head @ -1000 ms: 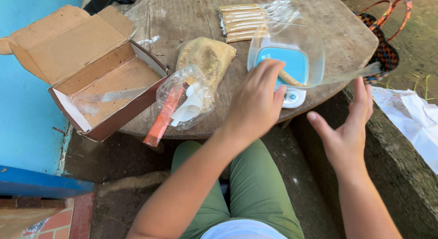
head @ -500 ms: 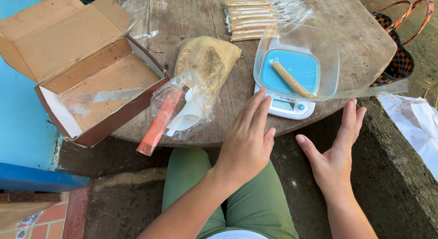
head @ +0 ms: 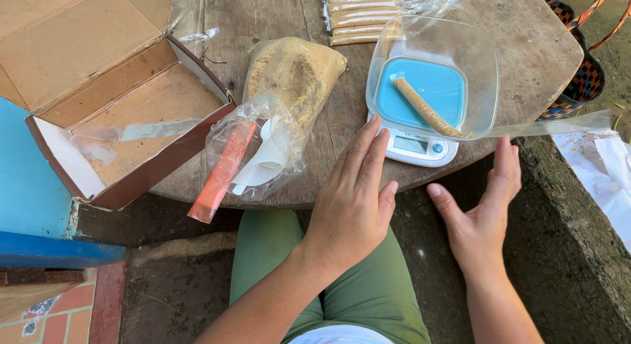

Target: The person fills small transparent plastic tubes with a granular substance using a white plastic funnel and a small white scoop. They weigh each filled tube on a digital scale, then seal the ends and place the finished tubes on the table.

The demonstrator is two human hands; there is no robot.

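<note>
Below the head camera, I see my left hand (head: 351, 199) spread flat and holding nothing, fingertips just beside the white kitchen scale (head: 415, 145) at the edge of the round wooden table (head: 526, 48). My right hand (head: 480, 212) is open too, fingers straight, empty, clear of the table rim. On the scale, the clear plastic bowl (head: 474, 58) holds one thin tan filled tube (head: 426, 109), lying slantwise.
</note>
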